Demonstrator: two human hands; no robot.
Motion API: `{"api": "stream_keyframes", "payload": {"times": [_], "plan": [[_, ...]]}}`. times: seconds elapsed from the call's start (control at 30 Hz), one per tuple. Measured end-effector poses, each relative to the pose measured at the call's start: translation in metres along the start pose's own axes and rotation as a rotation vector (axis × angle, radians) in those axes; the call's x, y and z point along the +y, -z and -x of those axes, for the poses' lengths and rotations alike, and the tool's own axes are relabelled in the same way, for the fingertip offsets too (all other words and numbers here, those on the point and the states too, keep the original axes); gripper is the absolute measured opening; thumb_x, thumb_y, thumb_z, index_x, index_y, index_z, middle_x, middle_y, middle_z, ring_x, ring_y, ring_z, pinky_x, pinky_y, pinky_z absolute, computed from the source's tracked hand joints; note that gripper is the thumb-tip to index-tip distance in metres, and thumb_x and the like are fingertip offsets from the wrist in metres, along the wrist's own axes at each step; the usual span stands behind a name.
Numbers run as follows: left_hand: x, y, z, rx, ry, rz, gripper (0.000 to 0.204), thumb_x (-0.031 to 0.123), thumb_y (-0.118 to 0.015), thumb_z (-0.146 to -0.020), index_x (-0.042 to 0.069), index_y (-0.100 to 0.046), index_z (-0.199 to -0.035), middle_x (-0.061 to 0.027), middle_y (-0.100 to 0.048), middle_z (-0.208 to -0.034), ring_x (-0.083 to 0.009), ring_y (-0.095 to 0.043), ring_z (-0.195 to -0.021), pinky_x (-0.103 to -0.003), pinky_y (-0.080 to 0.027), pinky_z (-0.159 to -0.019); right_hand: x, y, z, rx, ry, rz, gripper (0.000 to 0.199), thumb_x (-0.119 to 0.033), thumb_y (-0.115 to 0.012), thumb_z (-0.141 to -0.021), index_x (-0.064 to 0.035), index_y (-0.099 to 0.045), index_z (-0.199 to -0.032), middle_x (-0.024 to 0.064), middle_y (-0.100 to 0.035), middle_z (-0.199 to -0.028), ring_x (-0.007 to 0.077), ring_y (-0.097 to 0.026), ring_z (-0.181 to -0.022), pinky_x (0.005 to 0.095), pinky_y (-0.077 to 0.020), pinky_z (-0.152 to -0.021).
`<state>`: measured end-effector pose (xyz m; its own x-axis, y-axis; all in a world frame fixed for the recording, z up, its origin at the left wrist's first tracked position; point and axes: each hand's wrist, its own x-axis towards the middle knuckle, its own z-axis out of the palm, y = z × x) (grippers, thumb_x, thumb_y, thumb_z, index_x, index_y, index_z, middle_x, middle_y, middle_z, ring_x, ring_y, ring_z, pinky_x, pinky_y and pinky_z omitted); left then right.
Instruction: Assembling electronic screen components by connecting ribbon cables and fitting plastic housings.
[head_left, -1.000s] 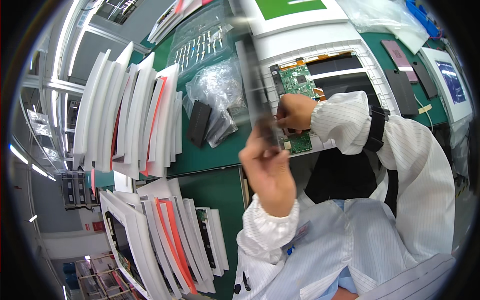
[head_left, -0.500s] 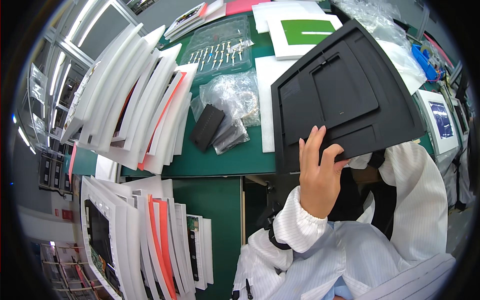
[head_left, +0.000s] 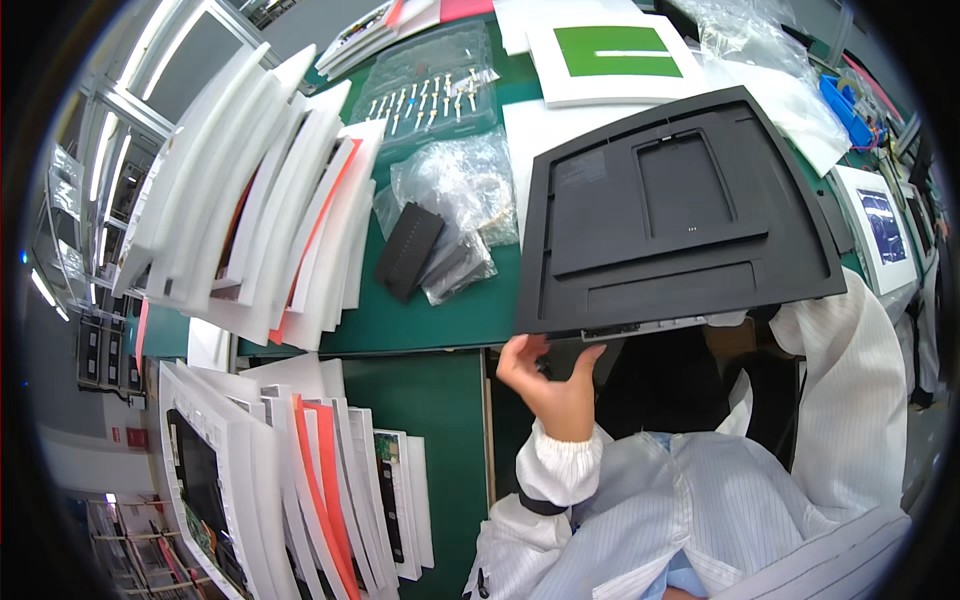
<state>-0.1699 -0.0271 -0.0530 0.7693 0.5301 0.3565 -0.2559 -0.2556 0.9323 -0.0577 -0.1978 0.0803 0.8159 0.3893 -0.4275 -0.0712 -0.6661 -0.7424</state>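
Black panel (head_left: 670,215) being lowered over green bench (head_left: 440,310).
Left hand (head_left: 553,385) is touching its six-o'clock edge, fingers spread; right hand's fingers hidden beneath; bagged parts (head_left: 450,215) lying at nine o'clock.

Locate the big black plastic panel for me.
In the head view, the black panel sits right of centre above the green bench, its near edge just above the left hand, with clear plastic bags to its left.

black plastic back cover (head_left: 675,215), flat, recessed panels, over bench edge
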Motion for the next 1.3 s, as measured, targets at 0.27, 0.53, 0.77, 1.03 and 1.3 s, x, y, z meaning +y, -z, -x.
{"api": "stream_keyframes", "payload": {"times": [0.27, 0.53, 0.77, 1.03, 1.3], "plan": [[-0.013, -0.011, -0.001, -0.034, 0.050, -0.156, 0.075, 0.004, -0.086, -0.056, 0.005, -0.036, -0.111, -0.0070, -0.046, -0.099, -0.0161, -0.047, -0.082, -0.030, -0.041, -0.071, 0.005, 0.004, -0.003, 0.001, -0.004, 0.016, 0.018, -0.013, -0.063, -0.081, 0.0022, -0.063, -0.090, 0.0119, -0.067, -0.079, 0.0157, -0.064, -0.065, 0.0293, -0.0515, -0.060], [-0.010, -0.013, 0.004, 0.135, -0.290, -0.407, 0.065, 0.007, -0.088, -0.056, 0.008, -0.038, -0.098, -0.0078, -0.039, -0.102, -0.0206, -0.042, -0.088, -0.032, -0.039, -0.076, 0.005, 0.000, -0.011, -0.021, 0.016, 0.025, 0.017, -0.013, -0.062, -0.082, 0.0025, -0.063, -0.090, 0.0118, -0.067, -0.079, 0.0152, -0.063, -0.065, 0.0289, -0.0515, -0.060], [0.049, -0.003, -0.054, -0.468, -0.617, -0.390, 0.046, -0.003, -0.075, -0.052, 0.008, -0.065, -0.095, -0.0070, -0.056, -0.092, -0.0257, -0.052, -0.089, -0.037, -0.042, -0.080, 0.016, -0.008, -0.013, -0.029, 0.021, 0.003, 0.017, -0.012, -0.062, -0.082, 0.0028, -0.063, -0.091, 0.0117, -0.067, -0.078, 0.0148, -0.063, -0.064, 0.0285, -0.0514, -0.059], [0.058, -0.020, -0.042, -0.261, -0.372, -0.098, 0.032, -0.011, -0.074, -0.059, 0.003, -0.062, -0.085, -0.0082, -0.055, -0.084, -0.0213, -0.054, -0.077, -0.028, -0.045, -0.070, 0.024, 0.003, -0.006, 0.024, 0.081, 0.035, 0.017, -0.011, -0.061, -0.083, 0.0030, -0.063, -0.091, 0.0116, -0.067, -0.078, 0.0143, -0.063, -0.064, 0.0281, -0.0513, -0.059], [0.047, -0.016, -0.039, -0.077, -0.118, 0.270, 0.037, -0.003, -0.072, -0.075, 0.000, -0.050, -0.105, -0.0078, -0.056, -0.100, -0.0153, -0.054, -0.088, -0.028, -0.043, -0.084, 0.087, 0.031, -0.016, 0.377, 0.308, 0.082, 0.013, -0.003, -0.065, -0.080, 0.0004, -0.064, -0.092, 0.0083, -0.065, -0.078, 0.0142, -0.058, -0.068, 0.0263, -0.0482, -0.066]]}}
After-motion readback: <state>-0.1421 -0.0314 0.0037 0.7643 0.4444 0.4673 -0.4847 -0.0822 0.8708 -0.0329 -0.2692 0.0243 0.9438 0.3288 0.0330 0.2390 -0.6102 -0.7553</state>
